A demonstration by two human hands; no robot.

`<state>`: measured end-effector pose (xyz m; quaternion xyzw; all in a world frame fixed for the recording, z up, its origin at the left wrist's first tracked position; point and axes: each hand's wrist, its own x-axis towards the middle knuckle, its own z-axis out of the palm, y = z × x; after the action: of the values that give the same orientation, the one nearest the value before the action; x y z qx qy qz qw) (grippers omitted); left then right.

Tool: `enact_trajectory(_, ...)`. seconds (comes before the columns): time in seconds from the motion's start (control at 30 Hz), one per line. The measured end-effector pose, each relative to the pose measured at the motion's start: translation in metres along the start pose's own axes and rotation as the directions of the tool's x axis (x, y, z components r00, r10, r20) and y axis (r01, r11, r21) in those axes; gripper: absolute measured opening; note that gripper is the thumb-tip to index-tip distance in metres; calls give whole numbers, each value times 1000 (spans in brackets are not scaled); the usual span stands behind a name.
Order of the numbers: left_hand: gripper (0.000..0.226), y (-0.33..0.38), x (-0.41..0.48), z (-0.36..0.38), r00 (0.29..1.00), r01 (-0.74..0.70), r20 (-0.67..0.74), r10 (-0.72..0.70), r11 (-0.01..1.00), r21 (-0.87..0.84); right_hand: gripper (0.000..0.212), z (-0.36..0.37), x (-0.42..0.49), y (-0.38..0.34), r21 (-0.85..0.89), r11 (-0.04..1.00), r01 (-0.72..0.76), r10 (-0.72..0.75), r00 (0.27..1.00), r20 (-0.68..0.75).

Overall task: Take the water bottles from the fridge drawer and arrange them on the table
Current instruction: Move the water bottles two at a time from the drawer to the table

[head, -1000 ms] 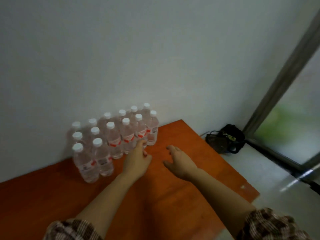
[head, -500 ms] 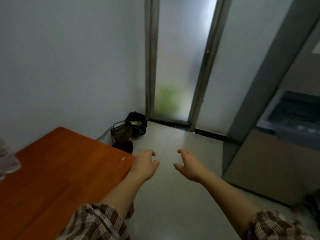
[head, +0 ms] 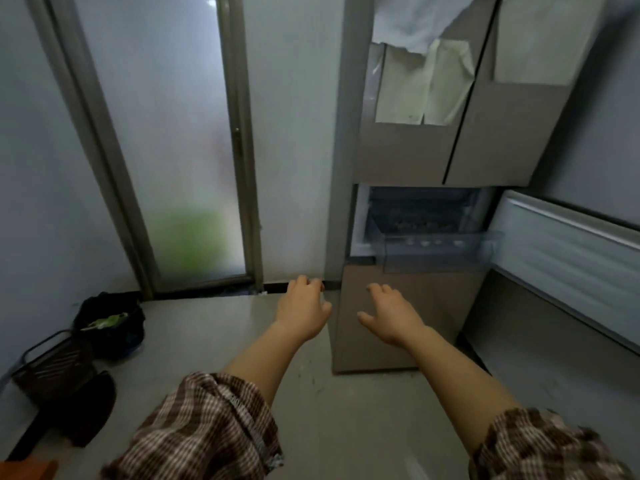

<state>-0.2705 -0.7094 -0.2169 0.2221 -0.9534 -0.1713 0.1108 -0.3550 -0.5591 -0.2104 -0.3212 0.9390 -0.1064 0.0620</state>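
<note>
The beige fridge [head: 408, 150] stands ahead on the right with its clear plastic drawer [head: 440, 252] pulled out. Several white bottle caps [head: 434, 242] show faintly through the drawer's front wall. My left hand [head: 303, 308] and my right hand [head: 391, 315] are stretched forward side by side, both empty with fingers apart, below and in front of the drawer. Only an orange corner of the table [head: 29, 471] shows at the bottom left. The bottles on the table are out of view.
A frosted sliding glass door [head: 180, 150] fills the left wall. On the floor at left stand a black bag [head: 110, 323] and a wire basket [head: 52, 368]. The open fridge door [head: 568, 258] juts out at right.
My view has swung right, from the table with its rows of bottles, past the glass door, to the fridge. Both hands stayed empty and stretched forward.
</note>
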Motion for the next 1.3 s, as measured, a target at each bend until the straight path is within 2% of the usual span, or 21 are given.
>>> enact_trajectory(0.2, 37, 56, 119, 39, 994, -98, 36, 99, 995, -16, 61, -33, 82, 75, -20, 994, -103, 101, 991, -83)
enact_trajectory(0.4, 38, 103, 241, 76, 985, -152, 73, 159, 984, -91, 60, -54, 179, 146, -60, 982, -179, 173, 980, -97)
enact_trajectory(0.6, 42, 143, 329, 117, 964, -219, 139, 228, 973, -79, 56, -63, 249, 209, -70, 971, -229, 222, 971, -88)
enact_trajectory(0.77, 38, 175, 390, 154, 957, -211, 179, 227, 972, -105, 56, -73, 307, 266, -69, 965, -252, 247, 966, -74)
enact_trajectory(0.9, 40, 196, 439, 186, 949, -181, 243, 199, 979, -96, 50, -72, 364, 311, -89, 973, -211, 205, 976, -72)
enact_trajectory(1.07, 45, 214, 501, 233, 939, -71, 330, 95, 994, -83, 47, -55, 441, 362, -91, 987, -133, 138, 989, 56)
enact_trajectory(1.2, 52, 223, 539, 271, 871, 14, 492, 2, 999, -29, 43, -36, 498, 399, -33, 992, -119, 123, 962, 244)
enact_trajectory(1.3, 52, 228, 559, 295, 823, 36, 567, -25, 999, -9, 38, -19, 529, 418, 12, 992, -123, 113, 940, 323)
